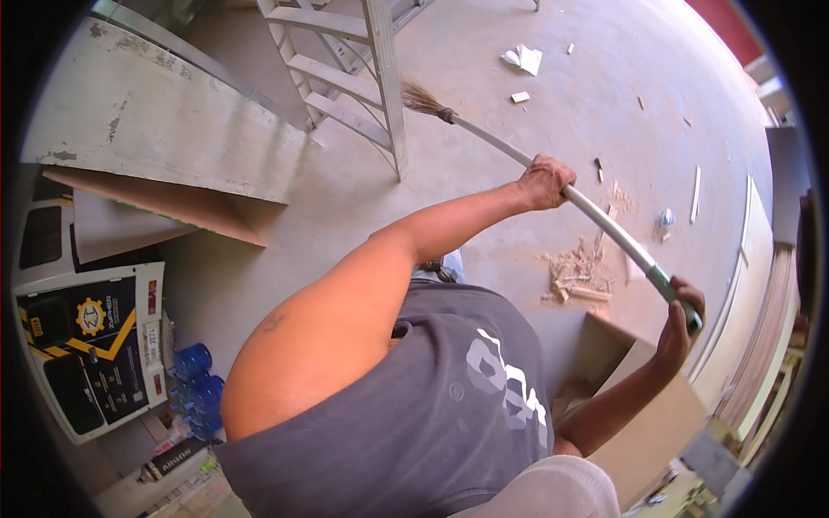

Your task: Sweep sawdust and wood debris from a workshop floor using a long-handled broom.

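A long-handled broom (pixel 610 228) runs slantwise through the upper right, its pale pole ending in a green grip. My left hand (pixel 547 181) is wrapped around the middle of the pole. Lower down, my right hand (pixel 678 328) grips the green end. The broom's brown bristles (pixel 422 97) point up and left, beside the foot of a metal stepladder (pixel 390 95); whether they touch the floor I cannot tell. Wood shavings and scraps (pixel 577 274) form a small pile on the floor below the pole.
White scraps (pixel 524 60) and thin strips (pixel 696 194) are scattered over the floor. A large worn panel (pixel 164 112) stands at the left, above a white vehicle (pixel 95 345) and blue water jugs (pixel 192 363). A cardboard box (pixel 652 406) sits near my right arm; long boards (pixel 760 328) line the right.
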Demonstrator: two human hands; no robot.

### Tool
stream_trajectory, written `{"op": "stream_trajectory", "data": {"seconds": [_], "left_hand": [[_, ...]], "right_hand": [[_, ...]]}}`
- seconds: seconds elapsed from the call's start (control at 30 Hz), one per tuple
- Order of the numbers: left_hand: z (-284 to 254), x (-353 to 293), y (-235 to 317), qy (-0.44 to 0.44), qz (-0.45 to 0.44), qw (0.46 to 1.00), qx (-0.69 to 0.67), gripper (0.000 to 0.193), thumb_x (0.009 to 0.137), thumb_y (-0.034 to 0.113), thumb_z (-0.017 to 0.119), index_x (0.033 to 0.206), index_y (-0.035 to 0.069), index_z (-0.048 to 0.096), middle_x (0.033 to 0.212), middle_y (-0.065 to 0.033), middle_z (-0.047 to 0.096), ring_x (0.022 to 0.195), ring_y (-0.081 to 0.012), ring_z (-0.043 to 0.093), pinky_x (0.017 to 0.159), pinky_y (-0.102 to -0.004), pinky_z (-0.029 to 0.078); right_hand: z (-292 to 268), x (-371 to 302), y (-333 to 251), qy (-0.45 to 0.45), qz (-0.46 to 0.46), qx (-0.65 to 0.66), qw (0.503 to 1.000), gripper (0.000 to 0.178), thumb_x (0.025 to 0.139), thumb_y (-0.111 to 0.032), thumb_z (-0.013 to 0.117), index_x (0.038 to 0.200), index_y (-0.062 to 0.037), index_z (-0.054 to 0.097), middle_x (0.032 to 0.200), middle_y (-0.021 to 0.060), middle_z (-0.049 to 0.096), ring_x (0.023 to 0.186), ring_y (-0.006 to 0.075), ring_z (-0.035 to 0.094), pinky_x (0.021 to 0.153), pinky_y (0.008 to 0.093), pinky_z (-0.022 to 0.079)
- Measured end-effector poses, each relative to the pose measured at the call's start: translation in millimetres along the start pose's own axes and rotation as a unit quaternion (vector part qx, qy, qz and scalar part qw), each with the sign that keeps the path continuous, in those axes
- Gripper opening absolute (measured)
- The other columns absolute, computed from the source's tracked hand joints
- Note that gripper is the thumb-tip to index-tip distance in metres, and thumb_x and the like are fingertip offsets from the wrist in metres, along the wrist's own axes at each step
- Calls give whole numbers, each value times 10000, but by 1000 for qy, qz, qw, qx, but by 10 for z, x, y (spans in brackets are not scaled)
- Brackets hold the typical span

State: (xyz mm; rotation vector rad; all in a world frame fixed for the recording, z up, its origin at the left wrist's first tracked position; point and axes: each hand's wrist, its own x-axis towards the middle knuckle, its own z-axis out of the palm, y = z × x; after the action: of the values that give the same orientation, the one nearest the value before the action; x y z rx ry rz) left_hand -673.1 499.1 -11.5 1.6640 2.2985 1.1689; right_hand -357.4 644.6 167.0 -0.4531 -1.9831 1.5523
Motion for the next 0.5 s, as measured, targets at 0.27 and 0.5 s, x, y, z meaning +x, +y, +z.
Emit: {"op": "stream_trajectory", "data": {"seconds": [0.27, 0.5], "left_hand": [[-412, 650, -2157, 122, -182, 965, 144, 29, 721, 120, 621, 727, 140, 601, 807, -91, 641, 849, -305, 609, 788, -471, 406], [-298, 130, -3384, 86, -355, 917, 162, 163, 709, 130, 726, 857, 148, 661, 893, -82, 644, 967, -318, 582, 869, -495, 447]], "right_hand": [[1140, 2876, 1445, -148, 109, 139, 973, 269, 782, -48, 672, 1047, -11, 648, 1165, 161, 626, 1229, 323, 526, 1086, 447, 335], [2903, 3066, 1455, -235, 180, -31, 955, 188, 805, -36, 741, 983, -17, 683, 1204, 105, 680, 1102, 182, 609, 955, 321, 467]]}}
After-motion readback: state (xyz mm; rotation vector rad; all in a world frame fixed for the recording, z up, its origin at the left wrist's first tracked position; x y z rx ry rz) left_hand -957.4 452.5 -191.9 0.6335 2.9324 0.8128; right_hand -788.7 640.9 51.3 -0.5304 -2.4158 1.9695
